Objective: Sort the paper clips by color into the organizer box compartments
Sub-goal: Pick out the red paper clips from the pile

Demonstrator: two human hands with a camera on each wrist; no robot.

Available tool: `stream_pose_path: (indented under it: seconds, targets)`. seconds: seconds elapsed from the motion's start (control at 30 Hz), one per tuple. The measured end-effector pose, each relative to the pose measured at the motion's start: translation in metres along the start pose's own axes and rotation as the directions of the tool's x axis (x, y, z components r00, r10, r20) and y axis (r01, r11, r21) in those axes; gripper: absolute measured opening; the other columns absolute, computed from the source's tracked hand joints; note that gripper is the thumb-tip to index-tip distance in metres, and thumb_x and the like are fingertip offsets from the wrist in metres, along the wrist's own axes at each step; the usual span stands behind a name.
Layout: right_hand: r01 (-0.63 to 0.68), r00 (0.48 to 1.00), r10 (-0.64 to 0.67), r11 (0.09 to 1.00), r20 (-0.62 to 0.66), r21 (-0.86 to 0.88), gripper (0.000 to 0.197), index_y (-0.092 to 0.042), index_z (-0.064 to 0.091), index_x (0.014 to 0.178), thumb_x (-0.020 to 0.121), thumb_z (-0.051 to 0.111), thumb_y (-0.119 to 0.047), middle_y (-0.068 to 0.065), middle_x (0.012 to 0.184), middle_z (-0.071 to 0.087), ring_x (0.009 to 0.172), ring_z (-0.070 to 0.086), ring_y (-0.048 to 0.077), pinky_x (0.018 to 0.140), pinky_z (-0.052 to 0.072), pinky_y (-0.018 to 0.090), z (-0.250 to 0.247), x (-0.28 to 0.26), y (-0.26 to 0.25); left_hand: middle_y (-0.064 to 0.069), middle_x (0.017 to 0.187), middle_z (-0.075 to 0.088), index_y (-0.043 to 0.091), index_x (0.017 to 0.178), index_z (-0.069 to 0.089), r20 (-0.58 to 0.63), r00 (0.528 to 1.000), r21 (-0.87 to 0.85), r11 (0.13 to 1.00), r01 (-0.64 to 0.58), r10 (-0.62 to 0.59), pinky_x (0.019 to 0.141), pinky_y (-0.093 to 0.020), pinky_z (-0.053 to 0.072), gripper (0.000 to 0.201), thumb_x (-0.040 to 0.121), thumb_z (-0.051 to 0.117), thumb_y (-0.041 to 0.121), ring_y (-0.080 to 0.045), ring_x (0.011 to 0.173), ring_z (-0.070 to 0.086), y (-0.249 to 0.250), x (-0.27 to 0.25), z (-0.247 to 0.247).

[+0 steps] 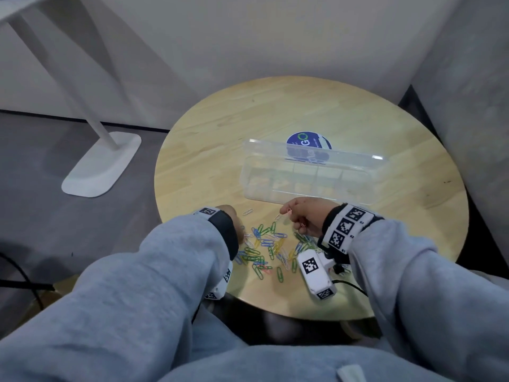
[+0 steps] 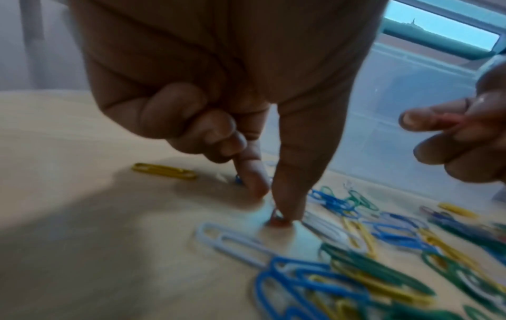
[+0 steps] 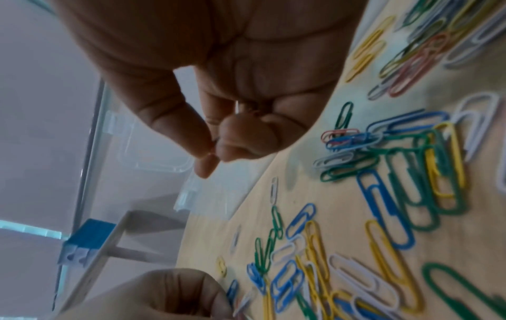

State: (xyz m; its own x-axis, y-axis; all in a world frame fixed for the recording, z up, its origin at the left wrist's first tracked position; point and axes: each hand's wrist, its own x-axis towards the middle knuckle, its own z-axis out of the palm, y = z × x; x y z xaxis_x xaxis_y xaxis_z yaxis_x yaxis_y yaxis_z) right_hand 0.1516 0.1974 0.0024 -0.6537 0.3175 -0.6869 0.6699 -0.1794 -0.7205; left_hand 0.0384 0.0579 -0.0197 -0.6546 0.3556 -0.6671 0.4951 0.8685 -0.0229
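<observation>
While the right hand [image 1: 305, 216] hovered just in front of the clear organizer box [image 1: 311, 177], its thumb and forefinger were pinched together on a red paper clip [image 1: 288, 211], and a second red clip appeared to be tucked under its curled fingers. That hand sat near the box's front wall, above the round wooden table [image 1: 275, 111]. The left hand [image 2: 219, 97] reached down at the left edge of the pile of paper clips [image 1: 271, 248], its thumb and forefinger [image 2: 293, 194] closing on a small reddish clip [image 2: 277, 222] lying flat on the wood. Whether that clip was truly gripped could not be told; the wrist view was blurred.

Blue, green, yellow and white clips lay loosely tangled between the two hands. The box compartments looked empty, though the clear plastic made this hard to confirm.

To do this step well, the left fingers would probably need to tip the flat clip onto its edge before lifting, so it would not slide. Neighbouring clips might hook on and come along, so a gentle shake seemed wise. Both hands should then likely drop the reds into one compartment.
</observation>
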Motion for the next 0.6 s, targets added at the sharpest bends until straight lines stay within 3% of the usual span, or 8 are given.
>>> stream_pose_path:
  seconds: [0.1,0.23,0.3,0.43,0.6]
  targets:
    - [-0.024,1.000,0.025,0.995,-0.015,0.099,0.029,-0.006,0.050,0.074,0.091,0.030,0.005,0.006,0.063,0.035,0.052,0.034,0.014,0.033,0.032,0.014,-0.004,-0.004,0.000,-0.004,0.077,0.054,0.016,0.081,0.064,-0.015,1.000,0.006,1.000,-0.011,0.011,0.066,-0.028,0.042,0.013,0.078,0.065,0.028,-0.025,0.071,0.047,0.006,-0.005,0.000]
    - [-0.039,0.998,0.050,0.977,-0.049,0.211,0.027,-0.002,0.051,0.073,0.095,0.036,-0.001,0.009,0.067,0.043,0.057,0.046,0.017,0.034,0.043,0.013,-0.006,-0.005,0.000,-0.007,0.079,0.055,0.014,0.067,0.055,-0.031,1.000,0.003,1.000,0.002,-0.002,0.066,-0.027,0.041,0.020,0.082,0.058,0.028,-0.025,0.072,0.049,0.008,-0.008,0.004]
    - [-0.044,0.998,0.054,0.975,-0.040,0.219,0.028,-0.003,0.051,0.072,0.095,0.036,-0.002,0.009,0.070,0.047,0.059,0.051,0.017,0.037,0.047,0.015,-0.003,-0.005,-0.002,-0.006,0.080,0.055,0.015,0.071,0.054,-0.026,1.000,-0.006,1.000,0.000,0.000,0.068,-0.026,0.041,0.019,0.083,0.057,0.030,-0.025,0.075,0.051,0.008,-0.009,0.004]
    - [-0.058,0.998,0.058,0.984,0.010,0.170,0.029,-0.005,0.049,0.070,0.096,0.036,-0.003,0.009,0.072,0.048,0.061,0.052,0.016,0.041,0.049,0.016,0.004,-0.009,-0.011,-0.002,0.064,0.048,0.017,0.060,0.047,-0.048,0.998,-0.036,0.999,-0.031,0.029,0.062,-0.025,0.039,0.026,0.078,0.062,0.028,-0.023,0.069,0.048,0.004,-0.012,0.004]
    - [-0.034,0.999,0.035,0.986,0.000,0.165,0.026,-0.003,0.050,0.074,0.095,0.035,0.002,0.009,0.074,0.046,0.064,0.050,0.017,0.042,0.050,0.016,0.010,-0.011,-0.023,-0.003,0.073,0.057,0.015,0.077,0.060,-0.013,0.990,-0.190,0.971,-0.143,0.143,0.066,-0.025,0.043,0.007,0.078,0.066,0.018,-0.021,0.073,0.052,-0.006,-0.017,-0.009]
